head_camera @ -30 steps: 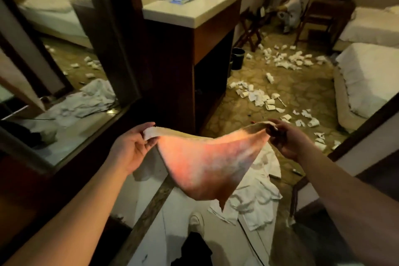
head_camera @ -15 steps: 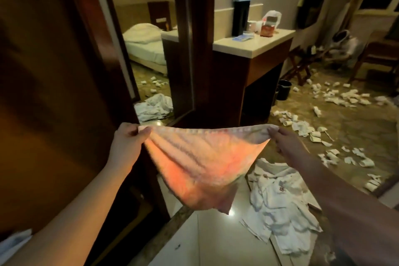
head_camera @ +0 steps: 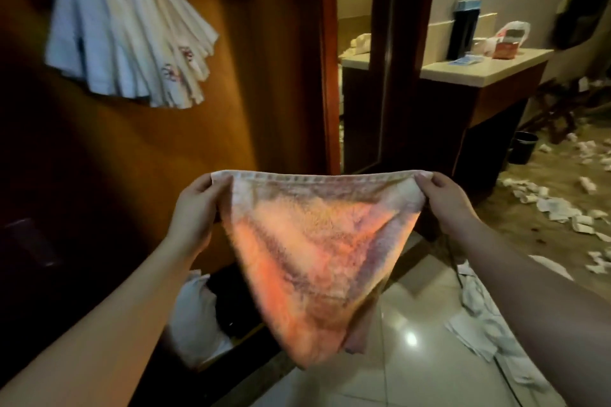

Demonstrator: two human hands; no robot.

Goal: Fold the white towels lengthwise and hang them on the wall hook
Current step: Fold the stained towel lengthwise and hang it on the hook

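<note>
Left hand (head_camera: 195, 208) and right hand (head_camera: 444, 201) each pinch the towel (head_camera: 310, 251); hung towels (head_camera: 129, 36) at ten o'clock.

Towel (head_camera: 307, 241) orange-pink tinted, hem pale

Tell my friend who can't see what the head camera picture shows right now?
Two hands, the left hand and right hand, hold a towel stretched by its top corners, so it sags to a point. Up on the left, a bunch of white towels already hangs on the brown wall.
</note>
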